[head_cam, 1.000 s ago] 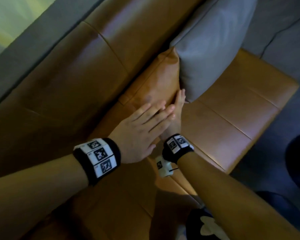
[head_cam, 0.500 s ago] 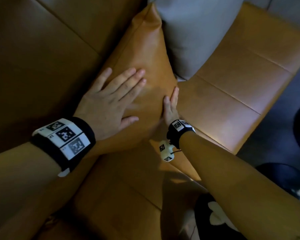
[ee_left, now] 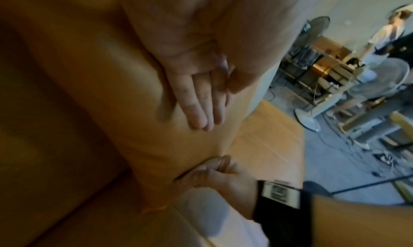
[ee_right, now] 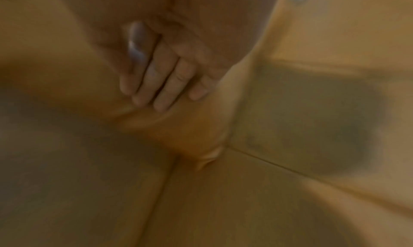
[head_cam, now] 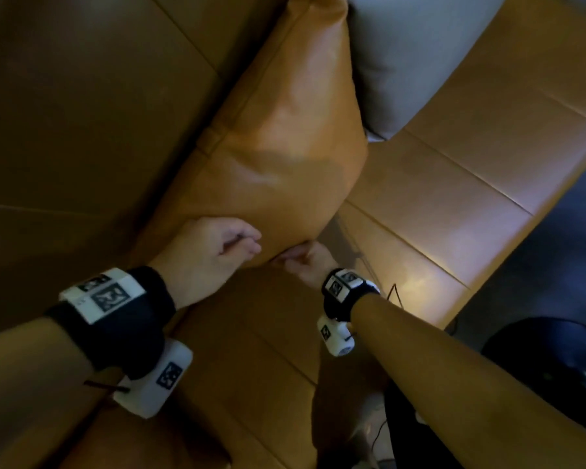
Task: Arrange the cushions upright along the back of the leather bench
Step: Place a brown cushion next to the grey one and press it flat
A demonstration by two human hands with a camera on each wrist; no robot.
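A tan leather cushion leans against the back of the leather bench, its lower edge on the seat. A grey cushion stands just to its right, touching it. My left hand is at the tan cushion's lower edge; the left wrist view shows its fingers straight and pressed flat into the leather. My right hand grips the cushion's lower right corner, its fingers curled round the edge. The right wrist view is blurred and shows fingers against the cushion.
The seat's front edge runs along the right, with dark floor and a dark round object beyond it. In the left wrist view a person stands far off among fans, cables and furniture.
Both hands have slid down from the tan cushion's face to its lower edge. The right hand has closed on the corner. The cushion now fills more of the view.
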